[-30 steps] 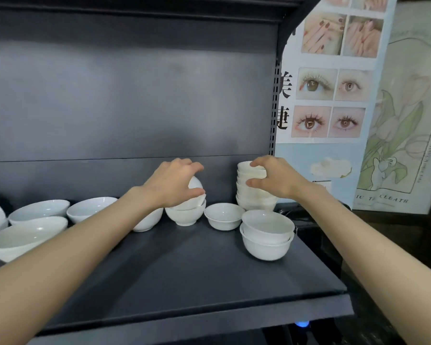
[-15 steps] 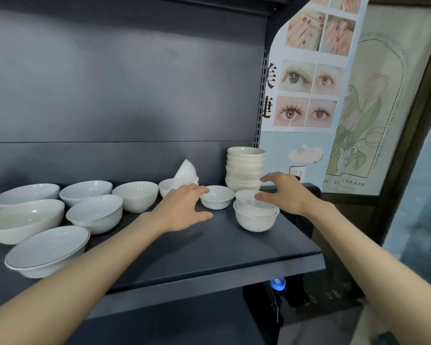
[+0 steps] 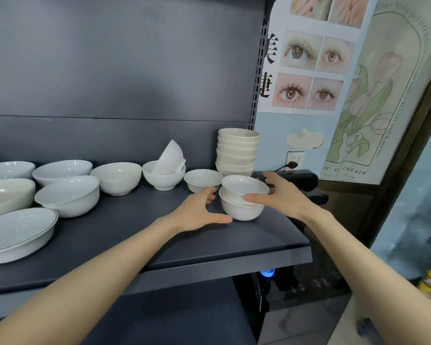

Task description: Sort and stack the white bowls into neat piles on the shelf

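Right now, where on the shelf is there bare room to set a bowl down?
Free: the front of the shelf between the medium bowl and the left hand, and the front right corner before the two-bowl stack. Crowded: wide bowls at the left end, and the back row up to the tall stack.

Softly and evenly lit from the front, with faint shadows under the bowls (image 3: 67,195) on the dark shelf (image 3: 135,245), mild glare on glazed rims, wide-angle bending at the edges, blur smearing the right side below the poster (image 3: 309,58).
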{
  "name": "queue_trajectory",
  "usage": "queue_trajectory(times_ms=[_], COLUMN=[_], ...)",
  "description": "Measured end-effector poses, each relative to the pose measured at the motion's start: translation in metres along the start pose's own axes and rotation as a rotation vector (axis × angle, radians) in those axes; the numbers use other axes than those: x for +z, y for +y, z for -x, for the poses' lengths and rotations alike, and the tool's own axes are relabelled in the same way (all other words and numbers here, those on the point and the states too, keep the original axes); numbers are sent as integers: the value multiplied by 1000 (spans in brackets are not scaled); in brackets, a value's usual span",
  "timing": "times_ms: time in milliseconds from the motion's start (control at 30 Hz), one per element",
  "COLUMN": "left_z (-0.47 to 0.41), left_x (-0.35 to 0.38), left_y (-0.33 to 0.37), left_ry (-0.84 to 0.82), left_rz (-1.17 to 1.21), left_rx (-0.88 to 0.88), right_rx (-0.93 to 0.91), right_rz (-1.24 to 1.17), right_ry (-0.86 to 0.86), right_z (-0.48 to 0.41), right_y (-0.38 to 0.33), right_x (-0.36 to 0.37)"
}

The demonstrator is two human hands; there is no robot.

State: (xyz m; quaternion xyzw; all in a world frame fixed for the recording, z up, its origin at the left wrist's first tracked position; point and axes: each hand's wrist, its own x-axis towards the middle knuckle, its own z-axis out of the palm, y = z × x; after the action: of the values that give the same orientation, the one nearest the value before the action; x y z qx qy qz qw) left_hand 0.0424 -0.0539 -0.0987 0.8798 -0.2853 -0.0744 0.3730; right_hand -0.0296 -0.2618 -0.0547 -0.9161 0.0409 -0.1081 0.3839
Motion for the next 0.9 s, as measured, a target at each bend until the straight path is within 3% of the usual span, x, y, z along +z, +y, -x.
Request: queue_trajectory(times_ms=[433, 900], left_z=[-16, 69], left_x=[20, -55], left_y=[-3, -31], left_ry=[144, 484], left_rz=[305, 380], left_rx=[29, -38], right_rx=[-78, -291], right_rz=[-171, -340], right_ry=[0, -162], right_z=[-15, -20], right_y=[17, -82], right_x=[7, 62])
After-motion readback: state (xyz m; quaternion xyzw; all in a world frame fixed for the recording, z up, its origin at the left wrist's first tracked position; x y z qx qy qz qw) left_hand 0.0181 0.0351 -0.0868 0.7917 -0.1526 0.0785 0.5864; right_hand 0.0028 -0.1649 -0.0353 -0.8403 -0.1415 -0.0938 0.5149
